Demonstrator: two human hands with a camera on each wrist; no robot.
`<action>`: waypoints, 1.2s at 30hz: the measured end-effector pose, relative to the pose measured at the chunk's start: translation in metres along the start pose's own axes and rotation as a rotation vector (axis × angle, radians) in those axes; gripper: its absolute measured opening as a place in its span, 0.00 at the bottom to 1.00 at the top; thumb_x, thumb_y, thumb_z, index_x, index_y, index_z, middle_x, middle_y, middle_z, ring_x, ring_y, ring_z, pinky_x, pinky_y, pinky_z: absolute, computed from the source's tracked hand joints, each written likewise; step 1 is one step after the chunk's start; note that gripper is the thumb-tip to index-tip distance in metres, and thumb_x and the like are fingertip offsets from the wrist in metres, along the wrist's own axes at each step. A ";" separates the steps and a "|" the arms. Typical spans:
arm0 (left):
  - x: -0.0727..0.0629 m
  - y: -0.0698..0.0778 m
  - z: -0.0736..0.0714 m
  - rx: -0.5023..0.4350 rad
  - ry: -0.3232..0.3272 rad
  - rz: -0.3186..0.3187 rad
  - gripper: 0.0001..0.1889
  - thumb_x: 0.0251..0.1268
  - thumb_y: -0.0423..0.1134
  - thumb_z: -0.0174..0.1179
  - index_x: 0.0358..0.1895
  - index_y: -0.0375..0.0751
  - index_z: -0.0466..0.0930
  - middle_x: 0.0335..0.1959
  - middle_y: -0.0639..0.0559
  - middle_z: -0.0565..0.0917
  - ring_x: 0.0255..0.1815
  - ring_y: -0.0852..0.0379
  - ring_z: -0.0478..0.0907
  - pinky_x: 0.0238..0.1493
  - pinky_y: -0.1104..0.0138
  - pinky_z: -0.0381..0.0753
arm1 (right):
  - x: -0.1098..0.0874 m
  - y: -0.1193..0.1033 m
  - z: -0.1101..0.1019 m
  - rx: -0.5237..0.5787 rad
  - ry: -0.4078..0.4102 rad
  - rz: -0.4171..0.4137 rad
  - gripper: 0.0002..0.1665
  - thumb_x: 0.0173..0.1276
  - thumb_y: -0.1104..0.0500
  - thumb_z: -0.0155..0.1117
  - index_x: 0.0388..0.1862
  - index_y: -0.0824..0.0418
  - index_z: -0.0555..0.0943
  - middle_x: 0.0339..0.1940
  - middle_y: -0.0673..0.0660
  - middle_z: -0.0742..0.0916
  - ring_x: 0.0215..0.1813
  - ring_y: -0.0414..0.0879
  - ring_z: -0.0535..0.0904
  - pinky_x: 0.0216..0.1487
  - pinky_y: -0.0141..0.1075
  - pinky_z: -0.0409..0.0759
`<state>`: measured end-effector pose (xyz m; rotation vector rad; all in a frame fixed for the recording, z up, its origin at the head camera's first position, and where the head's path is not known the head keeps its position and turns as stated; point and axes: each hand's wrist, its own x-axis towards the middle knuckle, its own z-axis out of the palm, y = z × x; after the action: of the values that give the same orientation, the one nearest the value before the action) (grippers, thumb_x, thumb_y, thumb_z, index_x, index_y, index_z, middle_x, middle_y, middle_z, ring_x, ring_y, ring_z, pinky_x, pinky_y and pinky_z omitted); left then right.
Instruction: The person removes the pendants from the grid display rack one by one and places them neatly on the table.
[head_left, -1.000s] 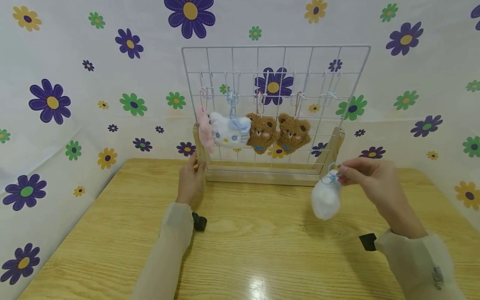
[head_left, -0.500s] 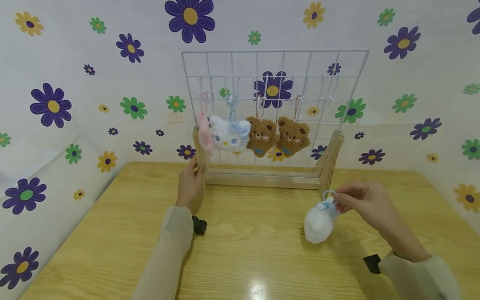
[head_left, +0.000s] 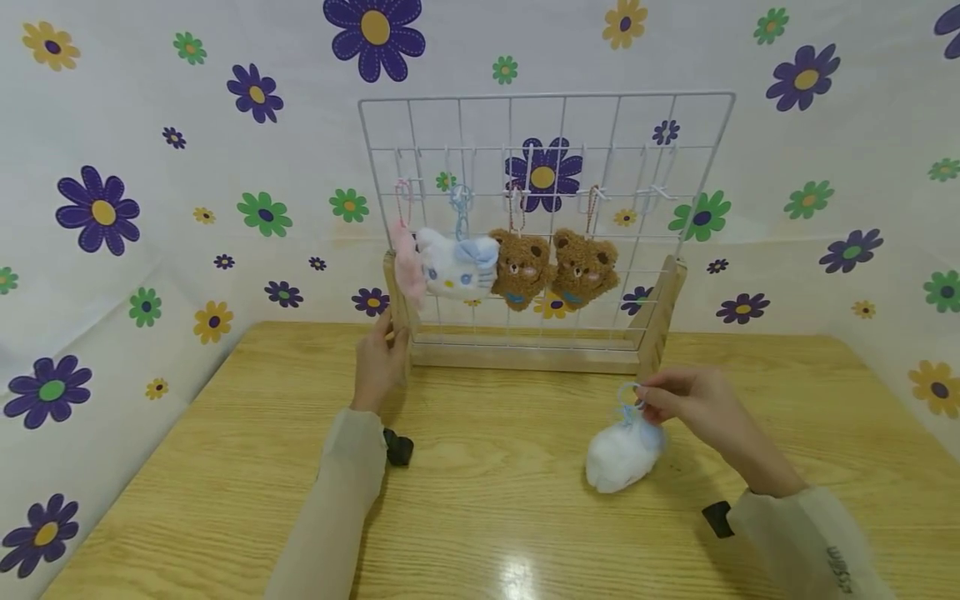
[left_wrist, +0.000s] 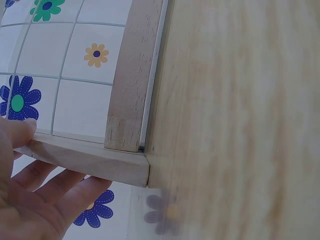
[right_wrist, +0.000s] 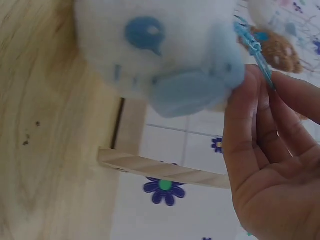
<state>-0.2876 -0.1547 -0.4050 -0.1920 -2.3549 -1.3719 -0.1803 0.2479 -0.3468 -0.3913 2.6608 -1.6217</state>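
My right hand (head_left: 697, 417) pinches the pale blue cord loop (right_wrist: 260, 57) of a white plush keychain (head_left: 621, 460) over the table, in front of the rack's right end. In the right wrist view, the plush cat head shows a blue eye and a pale blue bow (right_wrist: 187, 92). At the rack's left end, my left hand (head_left: 377, 367) holds the wooden side support (left_wrist: 87, 160), with the thumb on one face and the fingers beneath. On the white wire grid (head_left: 547, 96) hang a pink plush (head_left: 407, 267), a white cat plush (head_left: 453, 271) and two brown bears (head_left: 585, 268).
The grid stands in a wooden base (head_left: 525, 358) near the back of the wood-grain table (head_left: 465, 500). A bare hook (head_left: 654, 192) sticks out at the grid's right. Flower-patterned cloth (head_left: 150, 83) closes off the back and sides.
My right hand has come down and then left with the white plush keychain, which has turned and tilted. My left hand stays on the support.
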 end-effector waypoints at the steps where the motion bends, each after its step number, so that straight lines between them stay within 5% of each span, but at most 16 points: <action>1: 0.000 0.000 0.000 0.002 0.001 0.005 0.22 0.78 0.28 0.53 0.71 0.29 0.67 0.59 0.24 0.78 0.56 0.29 0.80 0.53 0.43 0.82 | 0.003 0.002 0.001 -0.009 0.004 0.010 0.12 0.74 0.68 0.62 0.45 0.81 0.82 0.31 0.59 0.88 0.30 0.40 0.84 0.34 0.33 0.87; 15: 0.000 -0.002 0.000 -0.007 0.001 0.024 0.22 0.77 0.28 0.53 0.71 0.27 0.67 0.58 0.22 0.77 0.56 0.28 0.79 0.53 0.43 0.82 | 0.039 0.023 0.017 -0.171 -0.008 -0.007 0.08 0.71 0.68 0.66 0.42 0.75 0.85 0.36 0.61 0.89 0.37 0.46 0.84 0.36 0.28 0.82; 26: 0.001 -0.001 -0.001 -0.009 -0.007 0.010 0.22 0.78 0.28 0.52 0.71 0.29 0.67 0.59 0.23 0.77 0.57 0.29 0.79 0.54 0.43 0.82 | 0.037 0.030 0.032 -0.205 -0.289 -0.267 0.04 0.69 0.72 0.66 0.34 0.68 0.85 0.31 0.53 0.87 0.30 0.37 0.78 0.30 0.30 0.81; 31: 0.001 -0.001 -0.001 -0.001 -0.007 0.006 0.23 0.78 0.28 0.53 0.72 0.29 0.66 0.59 0.24 0.78 0.57 0.29 0.80 0.54 0.43 0.82 | 0.034 0.030 0.033 -0.146 -0.436 -0.278 0.06 0.69 0.74 0.63 0.34 0.68 0.85 0.29 0.51 0.87 0.28 0.35 0.75 0.26 0.28 0.78; 36: 0.001 0.000 -0.001 0.001 -0.008 0.007 0.23 0.78 0.28 0.53 0.72 0.29 0.66 0.60 0.24 0.78 0.57 0.30 0.80 0.54 0.44 0.82 | 0.034 0.030 0.031 -0.177 -0.407 -0.213 0.05 0.70 0.72 0.64 0.34 0.70 0.85 0.30 0.53 0.87 0.29 0.37 0.79 0.29 0.30 0.82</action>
<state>-0.2881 -0.1555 -0.4044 -0.2058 -2.3588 -1.3692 -0.2154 0.2267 -0.3837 -0.9254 2.5154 -1.1829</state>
